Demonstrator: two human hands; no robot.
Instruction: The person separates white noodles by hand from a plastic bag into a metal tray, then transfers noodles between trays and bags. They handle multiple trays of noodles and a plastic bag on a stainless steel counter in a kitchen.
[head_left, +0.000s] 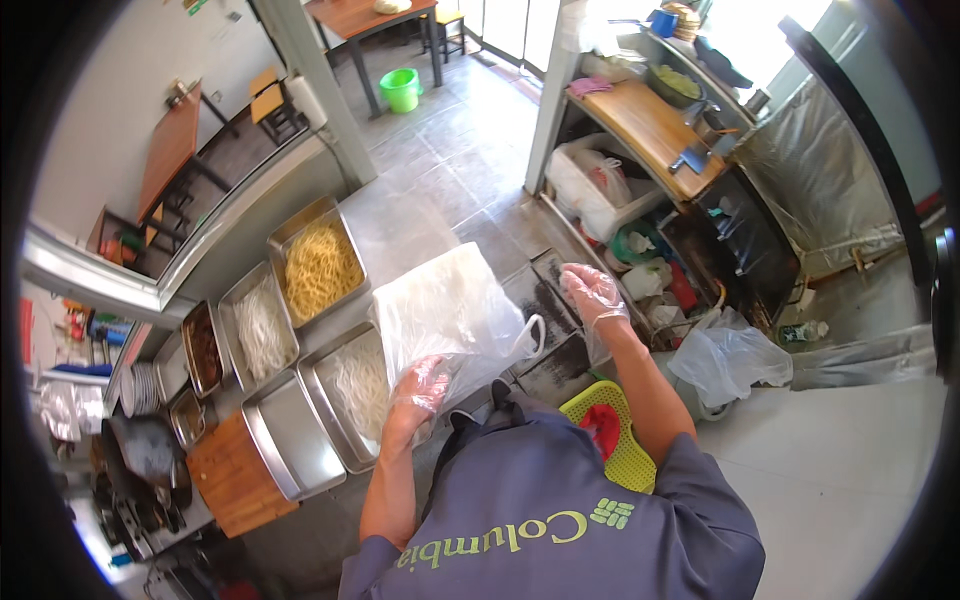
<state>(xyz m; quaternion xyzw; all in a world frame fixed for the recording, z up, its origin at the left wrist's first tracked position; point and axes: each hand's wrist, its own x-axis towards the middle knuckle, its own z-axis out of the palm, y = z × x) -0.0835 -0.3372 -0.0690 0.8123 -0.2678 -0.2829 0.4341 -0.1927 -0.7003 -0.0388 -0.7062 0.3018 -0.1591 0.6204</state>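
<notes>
My left hand (424, 386), in a clear plastic glove, grips the near side of a clear plastic bag (487, 352) around a white slab-like block (439, 296). The bag's loose handle loop sticks out on its right. My right hand (592, 291), also gloved, is raised apart from the bag on the right. Its fingers are bent and close together, and nothing shows in them. Left of the bag is a steel tray (319, 382) of pale noodles (360, 386), partly covered by the bag. Beside that tray lies an empty steel tray (289, 435).
Farther left are trays of yellow noodles (319, 266), white noodles (262, 330) and dark food (202, 349). A wooden board (236, 472) lies near a wok (146, 457). At right, a cleaver (696, 156) rests on a wooden counter (637, 124). A yellow-green perforated stool (634, 450) stands beside me.
</notes>
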